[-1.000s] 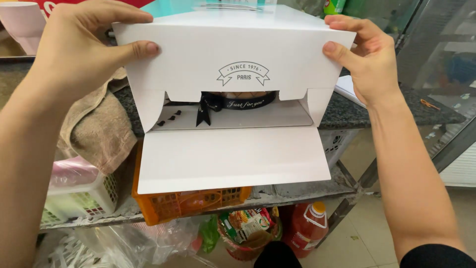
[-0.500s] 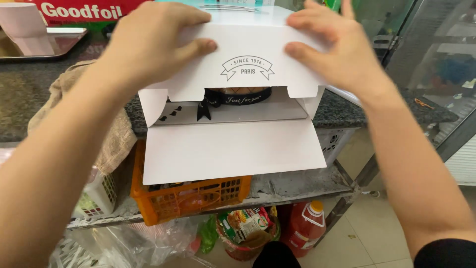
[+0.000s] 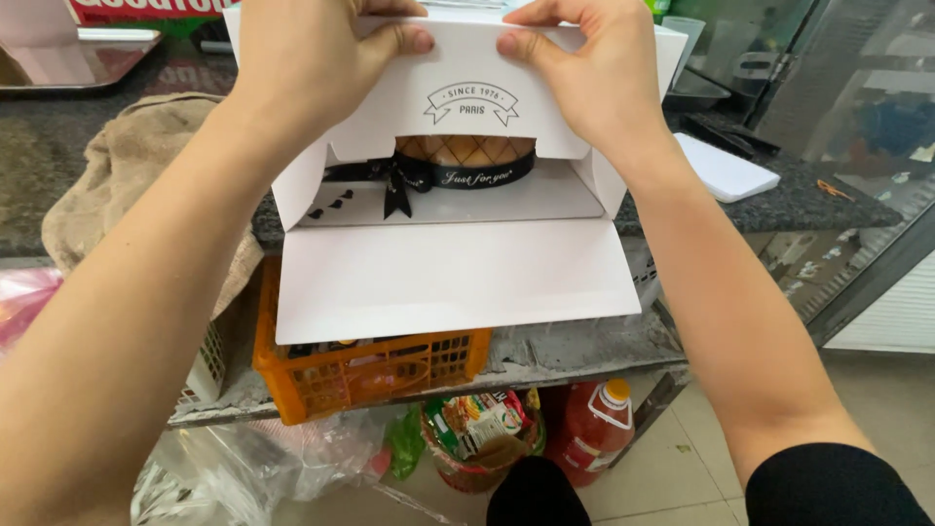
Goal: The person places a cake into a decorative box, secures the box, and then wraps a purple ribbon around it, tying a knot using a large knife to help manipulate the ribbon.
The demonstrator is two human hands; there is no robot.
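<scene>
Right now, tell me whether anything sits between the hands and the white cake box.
Nothing visible does. The left hand and right hand both grip the top flap of the white cake box directly, bare fingers on card.

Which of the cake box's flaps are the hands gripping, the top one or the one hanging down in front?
The top flap, the one with the ribbon emblem: both the left hand and right hand pinch its upper edge. The plain front flap hangs down untouched.

White cake box [image 3: 448,278], black ribbon [image 3: 429,175], orange crate [image 3: 370,370], perhaps lattice-patterned tan cake [image 3: 466,150]
</scene>
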